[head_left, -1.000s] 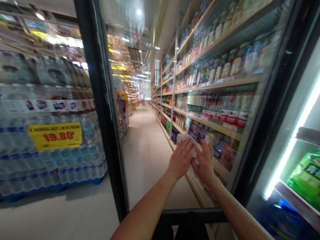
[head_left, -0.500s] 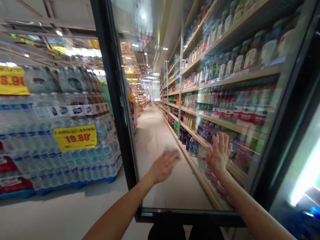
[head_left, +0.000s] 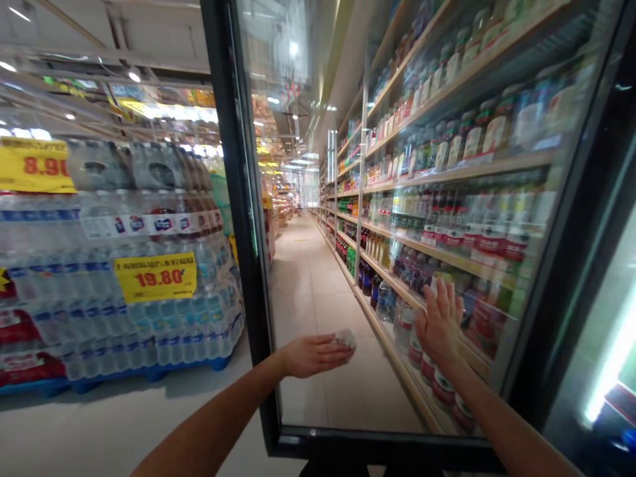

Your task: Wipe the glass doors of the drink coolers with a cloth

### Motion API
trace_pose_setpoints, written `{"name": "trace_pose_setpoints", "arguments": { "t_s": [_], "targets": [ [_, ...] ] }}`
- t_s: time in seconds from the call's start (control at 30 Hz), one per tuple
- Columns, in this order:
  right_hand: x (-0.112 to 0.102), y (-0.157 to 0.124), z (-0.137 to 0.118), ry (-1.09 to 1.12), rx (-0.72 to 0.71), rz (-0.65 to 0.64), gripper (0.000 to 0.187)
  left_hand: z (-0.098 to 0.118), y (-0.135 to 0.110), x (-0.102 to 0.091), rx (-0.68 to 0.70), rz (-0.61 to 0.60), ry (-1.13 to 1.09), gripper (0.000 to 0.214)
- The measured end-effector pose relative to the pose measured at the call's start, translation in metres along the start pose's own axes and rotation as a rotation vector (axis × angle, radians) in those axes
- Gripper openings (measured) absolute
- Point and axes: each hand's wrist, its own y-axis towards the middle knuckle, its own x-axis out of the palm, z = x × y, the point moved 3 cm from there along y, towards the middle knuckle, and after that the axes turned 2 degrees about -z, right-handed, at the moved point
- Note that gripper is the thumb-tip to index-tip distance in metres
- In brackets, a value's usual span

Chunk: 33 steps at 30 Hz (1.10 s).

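Observation:
A glass door (head_left: pixel 318 397) with a black frame stands open in front of me. My left hand (head_left: pixel 315 356) holds a small crumpled whitish-grey cloth (head_left: pixel 345 338) at its fingertips, low in the middle of the pane. The fingers lie long and close together over it, so the cloth is partly hidden. Further right, my right hand (head_left: pixel 440 321) is raised with its palm towards the pane and its fingers outstretched. It appears to rest flat against the glass and holds nothing.
Through the glass appear shelves of bottled drinks (head_left: pixel 467 139) and a tiled aisle. Shrink-wrapped water bottles (head_left: pixel 99 324) are stacked on a blue pallet (head_left: pixel 154 373) to the left, with yellow price signs (head_left: pixel 156 278). A lit cooler interior (head_left: pixel 609 351) lies at right.
My left hand has swept down the pane with the cloth, turning from slanting upward to nearly level. My right hand has stayed at almost the same spot. The view has shifted slightly.

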Motion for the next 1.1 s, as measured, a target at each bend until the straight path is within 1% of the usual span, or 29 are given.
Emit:
{"name": "trace_pose_setpoints", "arguments": {
  "t_s": [0.03, 0.07, 0.13, 0.17, 0.2, 0.23, 0.3, 0.33, 0.37, 0.4, 0.43, 0.5, 0.53, 0.57, 0.6, 0.67, 0.7, 0.73, 0.77, 0.87, 0.9, 0.93, 0.97, 1.03, 1.07, 1.1],
  "targets": [
    [0.0, 0.0, 0.0, 0.0, -0.005, -0.003, 0.064, -0.007, 0.001, -0.001, -0.02, -0.017, 0.006, 0.04],
    [-0.001, 0.0, 0.0, 0.002, -0.006, -0.002, 0.064, -0.018, 0.002, -0.003, -0.137, -0.01, 0.03, 0.042],
    [-0.002, 0.0, 0.0, 0.011, 0.0, 0.007, 0.064, -0.042, 0.003, -0.01, -0.458, 0.047, 0.103, 0.048],
    [-0.002, 0.0, 0.0, 0.017, 0.006, 0.014, 0.064, -0.048, 0.003, -0.012, -0.559, 0.071, 0.132, 0.049],
    [-0.003, 0.0, 0.0, 0.021, 0.01, 0.019, 0.063, -0.049, 0.003, -0.013, -0.567, 0.074, 0.145, 0.049],
    [-0.003, 0.001, -0.001, 0.023, 0.011, 0.023, 0.063, -0.043, 0.004, -0.013, -0.477, 0.061, 0.139, 0.047],
    [-0.004, 0.001, -0.002, 0.02, 0.011, 0.022, 0.063, -0.024, 0.003, -0.009, -0.128, -0.007, 0.08, 0.041],
    [-0.004, 0.002, -0.003, 0.016, 0.01, 0.017, 0.063, -0.018, 0.0, -0.008, 0.002, -0.041, 0.051, 0.039],
    [-0.004, 0.002, -0.003, 0.013, 0.011, 0.011, 0.064, -0.017, -0.003, -0.009, 0.047, -0.057, 0.036, 0.039],
    [-0.004, 0.002, -0.003, 0.014, 0.011, 0.003, 0.065, -0.022, -0.006, -0.012, -0.012, -0.048, 0.044, 0.04],
    [-0.004, 0.002, -0.004, 0.016, 0.014, -0.002, 0.065, -0.033, -0.008, -0.016, -0.152, -0.023, 0.071, 0.041],
    [-0.004, 0.002, -0.005, 0.021, 0.024, -0.008, 0.066, -0.055, -0.015, -0.026, -0.488, 0.053, 0.153, 0.045],
    [-0.004, 0.002, -0.005, 0.02, 0.032, -0.005, 0.066, -0.062, -0.018, -0.03, -0.589, 0.081, 0.186, 0.047],
    [-0.004, 0.002, -0.006, 0.017, 0.041, -0.005, 0.066, -0.063, -0.02, -0.031, -0.604, 0.094, 0.197, 0.047],
    [-0.003, 0.002, -0.007, 0.013, 0.05, -0.005, 0.066, -0.059, -0.021, -0.031, -0.532, 0.087, 0.185, 0.046],
    [-0.004, 0.002, -0.009, 0.005, 0.06, -0.011, 0.066, -0.042, -0.02, -0.025, -0.274, 0.031, 0.118, 0.043],
    [-0.004, 0.002, -0.009, 0.001, 0.057, -0.019, 0.066, -0.035, -0.019, -0.022, -0.189, 0.009, 0.092, 0.042],
    [-0.005, 0.003, -0.01, -0.004, 0.049, -0.028, 0.067, -0.033, -0.017, -0.019, -0.176, 0.008, 0.085, 0.042],
    [-0.006, 0.003, -0.01, -0.011, 0.04, -0.039, 0.067, -0.035, -0.015, -0.017, -0.237, 0.035, 0.1, 0.042],
    [-0.014, 0.006, -0.011, -0.048, 0.021, -0.086, 0.069, -0.053, -0.005, -0.018, -0.609, 0.19, 0.205, 0.047],
    [-0.017, 0.007, -0.012, -0.06, 0.014, -0.102, 0.069, -0.056, -0.001, -0.018, -0.662, 0.218, 0.226, 0.049],
    [-0.02, 0.009, -0.015, -0.064, -0.008, -0.116, 0.069, -0.056, 0.004, -0.016, -0.626, 0.217, 0.223, 0.048],
    [-0.023, 0.011, -0.019, -0.06, -0.047, -0.13, 0.068, -0.052, 0.009, -0.014, -0.508, 0.185, 0.198, 0.046],
    [-0.027, 0.015, -0.029, -0.027, -0.144, -0.15, 0.066, -0.041, 0.016, -0.009, -0.182, 0.087, 0.115, 0.042],
    [-0.028, 0.018, -0.034, -0.007, -0.182, -0.162, 0.065, -0.037, 0.017, -0.007, -0.088, 0.053, 0.083, 0.042],
    [-0.028, 0.02, -0.039, 0.01, -0.199, -0.165, 0.063, -0.037, 0.019, -0.007, -0.088, 0.048, 0.074, 0.041]
  ]
}}
